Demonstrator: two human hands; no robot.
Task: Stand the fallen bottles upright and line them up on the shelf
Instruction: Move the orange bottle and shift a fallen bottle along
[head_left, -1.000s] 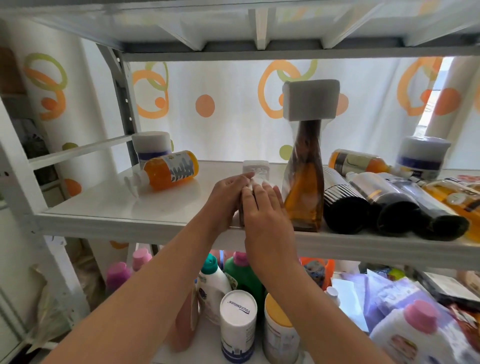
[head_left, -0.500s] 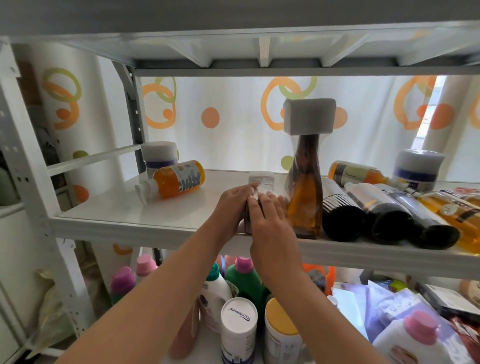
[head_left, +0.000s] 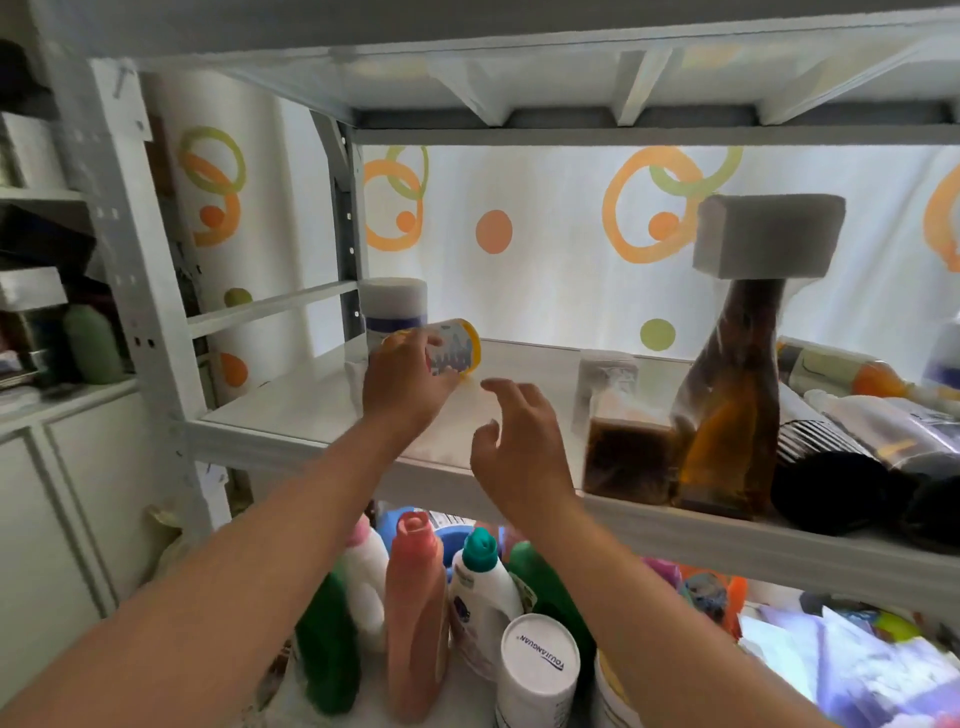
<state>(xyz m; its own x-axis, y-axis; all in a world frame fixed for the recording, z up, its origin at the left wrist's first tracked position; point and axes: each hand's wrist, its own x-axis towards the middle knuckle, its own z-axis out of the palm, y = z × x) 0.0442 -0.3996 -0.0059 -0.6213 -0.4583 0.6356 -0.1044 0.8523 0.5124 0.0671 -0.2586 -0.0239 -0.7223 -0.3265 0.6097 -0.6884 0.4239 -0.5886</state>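
Fingers of left hand (head_left: 405, 387) curled round orange bottle (head_left: 457, 348), on its side on shelf (head_left: 311, 410). Right hand (head_left: 522, 441) just right of them, fingers spread, loosely bent, holding nothing. Small brown bottle (head_left: 626, 452) upright further right, touching tall amber bottle (head_left: 727, 415).

On the shelf (head_left: 291, 415), toward its left end, the fallen bottle (head_left: 460, 348) lies on its side under my left hand (head_left: 402, 387), which wraps round it. A capped bottle (head_left: 395, 304) stands just behind it, near the back left corner. My right hand (head_left: 519, 447) hangs above the front edge, right of my left, touching nothing. Further right a square bottle (head_left: 626, 452) stands at the front edge, just beside the tall bottle (head_left: 732, 431) on its right. Beyond that, lying bottles (head_left: 841, 457) crowd the right end. Below the shelf stand detergent bottles (head_left: 415, 613).
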